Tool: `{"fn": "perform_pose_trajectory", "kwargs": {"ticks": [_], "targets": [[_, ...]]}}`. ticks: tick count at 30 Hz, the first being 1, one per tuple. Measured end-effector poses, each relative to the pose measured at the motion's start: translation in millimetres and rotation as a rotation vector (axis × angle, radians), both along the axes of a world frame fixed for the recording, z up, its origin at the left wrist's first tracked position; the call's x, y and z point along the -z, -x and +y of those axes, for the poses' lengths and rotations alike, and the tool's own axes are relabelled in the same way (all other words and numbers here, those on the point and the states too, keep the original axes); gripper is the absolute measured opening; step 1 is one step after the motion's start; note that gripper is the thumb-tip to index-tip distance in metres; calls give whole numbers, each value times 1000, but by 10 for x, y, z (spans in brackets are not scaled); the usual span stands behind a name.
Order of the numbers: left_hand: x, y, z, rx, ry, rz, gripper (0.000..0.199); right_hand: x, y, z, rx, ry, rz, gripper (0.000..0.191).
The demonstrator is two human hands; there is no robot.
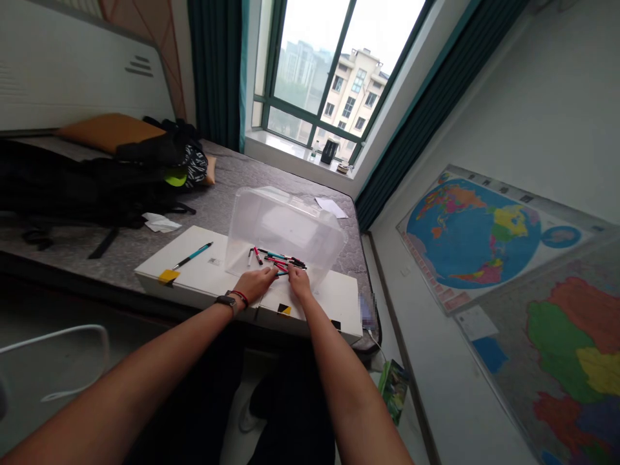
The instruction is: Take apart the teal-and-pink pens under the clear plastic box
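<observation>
White boxes (334, 294) beneath mostly crosswise pens (279, 257)

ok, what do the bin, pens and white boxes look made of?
Bin: translucent plastic, semi-gloss; hazy, see-through walls with soft highlights.
Pens: probably plastic; slim barrels in saturated colours, finish too small to judge.
White boxes: likely cardboard, matte; flat faces without strong reflections, though plastic is possible.

Bright window (307, 81), green curtains (216, 71), white wall (523, 110), colourful world map (469, 226)
</observation>
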State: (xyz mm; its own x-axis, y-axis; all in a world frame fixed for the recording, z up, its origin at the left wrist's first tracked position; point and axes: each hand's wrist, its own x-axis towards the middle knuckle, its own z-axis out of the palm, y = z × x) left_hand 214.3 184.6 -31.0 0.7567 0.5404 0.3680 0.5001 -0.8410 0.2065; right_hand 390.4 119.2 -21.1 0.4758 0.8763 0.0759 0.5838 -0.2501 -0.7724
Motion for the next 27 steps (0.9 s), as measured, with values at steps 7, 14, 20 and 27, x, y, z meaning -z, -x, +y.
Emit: {"fn": "perform_pose_trajectory", "kwargs": {"ticks": [7,14,20,27], "targets": [[-45,4,-13,-34,-73,-6,38,35,-12,21,5,-4,-14,59],[7,-2,0,-49,28,-40,43,20,-12,22,-7,-9,-8,59],[-45,17,-1,2,-3,-46,33,26,-17,25,0,-14,-4,60],[-70,18,-11,-22,11,-45,30,34,-17,24,-18,-19,18,59]]}}
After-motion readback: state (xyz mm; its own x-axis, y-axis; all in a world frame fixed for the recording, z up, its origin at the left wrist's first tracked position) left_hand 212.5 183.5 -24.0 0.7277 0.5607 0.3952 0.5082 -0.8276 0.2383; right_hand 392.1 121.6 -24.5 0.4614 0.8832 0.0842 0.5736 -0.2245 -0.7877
